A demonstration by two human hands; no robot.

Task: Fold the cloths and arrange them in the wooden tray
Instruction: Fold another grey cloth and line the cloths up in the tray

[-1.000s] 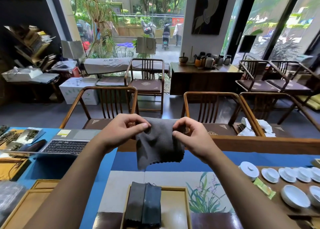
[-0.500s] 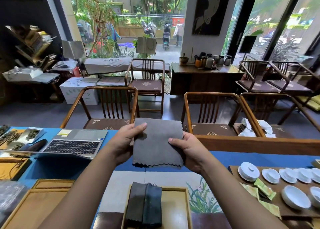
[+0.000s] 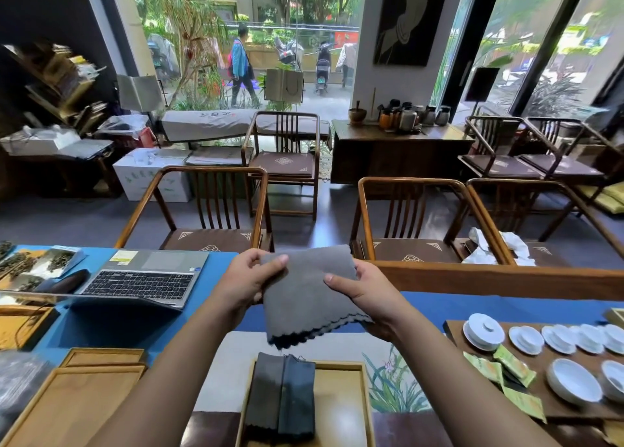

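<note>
Head view: both hands, left hand (image 3: pixel 248 284) and right hand (image 3: pixel 366 293), pinch a folded grey scalloped cloth (image 3: pixel 309 294) above a blue-covered table (image 3: pixel 108 325). Near the table's front edge, a light wooden tray (image 3: pixel 341 399) holds dark folded cloths (image 3: pixel 280 399). Wooden armchairs (image 3: pixel 209 206) stand beyond.

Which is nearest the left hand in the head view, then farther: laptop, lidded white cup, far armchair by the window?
1. Laptop, just left of the left hand on the blue cloth.
2. Lidded white cup, across on the right.
3. Far armchair, beyond the table by the window.
</note>
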